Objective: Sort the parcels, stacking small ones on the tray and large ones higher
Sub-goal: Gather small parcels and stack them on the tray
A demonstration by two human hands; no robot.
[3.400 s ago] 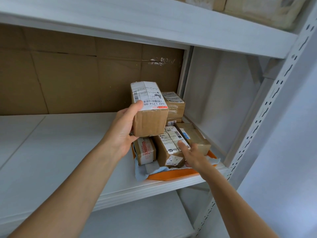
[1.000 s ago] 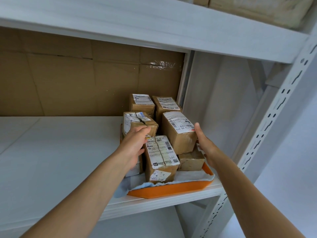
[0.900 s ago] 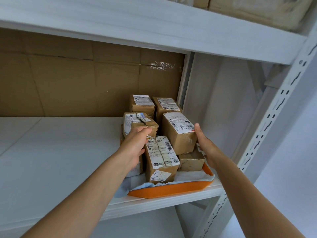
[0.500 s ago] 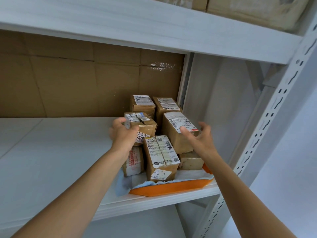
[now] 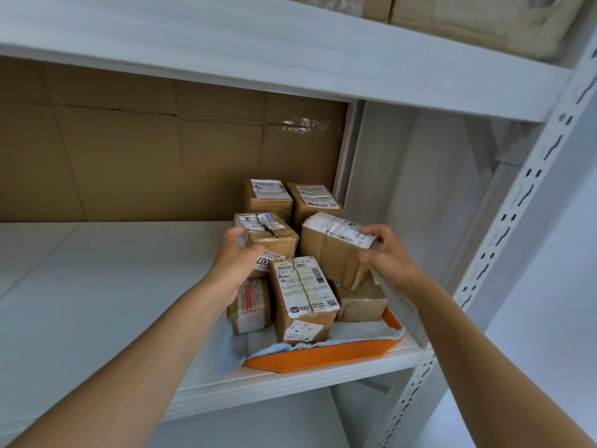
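An orange tray (image 5: 323,355) lined with a pale blue-white sheet sits at the right end of the middle shelf. Several small brown parcels with white labels are stacked on it. My left hand (image 5: 234,265) grips the left side of an upper parcel with a torn label (image 5: 274,236). My right hand (image 5: 386,257) holds the right end of a tilted parcel (image 5: 332,247), thumb under it and fingers over its top edge. In front stands a tall parcel (image 5: 303,295). Two more parcels (image 5: 290,198) stand at the back.
The white shelf board (image 5: 97,286) stretches left of the tray, with a cardboard sheet (image 5: 145,156) behind it. A perforated white upright (image 5: 504,253) stands to the right. The shelf above (image 5: 290,50) carries large cardboard boxes (image 5: 478,17).
My left hand moved from the front parcel up to the torn-label parcel. My right hand closed on the right end of the tilted parcel, which has turned slightly.
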